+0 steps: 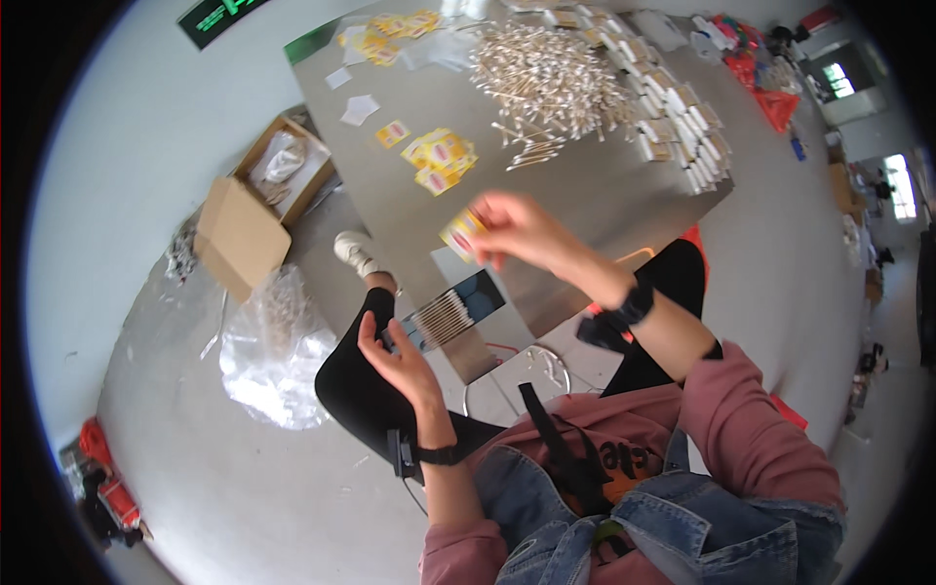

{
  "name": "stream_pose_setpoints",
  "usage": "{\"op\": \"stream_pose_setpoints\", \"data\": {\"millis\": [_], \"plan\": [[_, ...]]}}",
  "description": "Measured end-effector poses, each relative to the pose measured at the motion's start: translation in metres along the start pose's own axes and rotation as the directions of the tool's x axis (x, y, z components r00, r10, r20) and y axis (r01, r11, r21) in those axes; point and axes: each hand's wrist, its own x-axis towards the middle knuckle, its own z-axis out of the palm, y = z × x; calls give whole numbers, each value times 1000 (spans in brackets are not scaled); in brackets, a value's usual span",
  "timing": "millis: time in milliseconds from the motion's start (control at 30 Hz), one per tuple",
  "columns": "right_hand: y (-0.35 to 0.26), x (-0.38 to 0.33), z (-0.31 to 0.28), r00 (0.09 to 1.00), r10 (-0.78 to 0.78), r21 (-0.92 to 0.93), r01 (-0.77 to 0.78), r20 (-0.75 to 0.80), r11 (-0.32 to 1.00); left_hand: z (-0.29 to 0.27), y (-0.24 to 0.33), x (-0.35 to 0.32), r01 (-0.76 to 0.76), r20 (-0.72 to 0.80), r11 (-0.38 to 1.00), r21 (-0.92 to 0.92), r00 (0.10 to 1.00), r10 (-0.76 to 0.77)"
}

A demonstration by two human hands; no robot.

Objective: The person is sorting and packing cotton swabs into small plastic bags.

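My right hand (522,232) pinches a small yellow-and-white printed card (462,234) above the near edge of the metal table. Below it, a row of cotton swabs (442,320) lies side by side on a narrow dark and blue plate (478,295) that juts out toward my lap. At the left end of that row is my left hand (405,369), its fingers apart and nothing seen in them. Whether its fingertips touch the plate I cannot tell. A loose stack of similar yellow cards (441,158) rests on the table beyond my right hand.
A large heap of cotton swabs (546,78) covers the table's far middle. Rows of packed swab bundles (682,117) line its right side. More yellow cards (385,37) lie at the far left. An open cardboard box (239,229) and a clear plastic bag (278,356) are on the floor at left.
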Motion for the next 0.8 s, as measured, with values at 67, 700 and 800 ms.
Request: {"op": "stream_pose_setpoints", "data": {"millis": [67,700,800], "plan": [[35,-37,13,992,111,30,-109,-67,994,5,-1,-2,20,23,999,-34,1000,-19],[66,-47,81,905,-37,-389,-145,-423,910,-13,3,3,369,313,912,-178,900,-303],[61,-48,79,911,-114,-449,-85,-396,889,-12,0,3,314,295,937,-155,919,-260]]}}
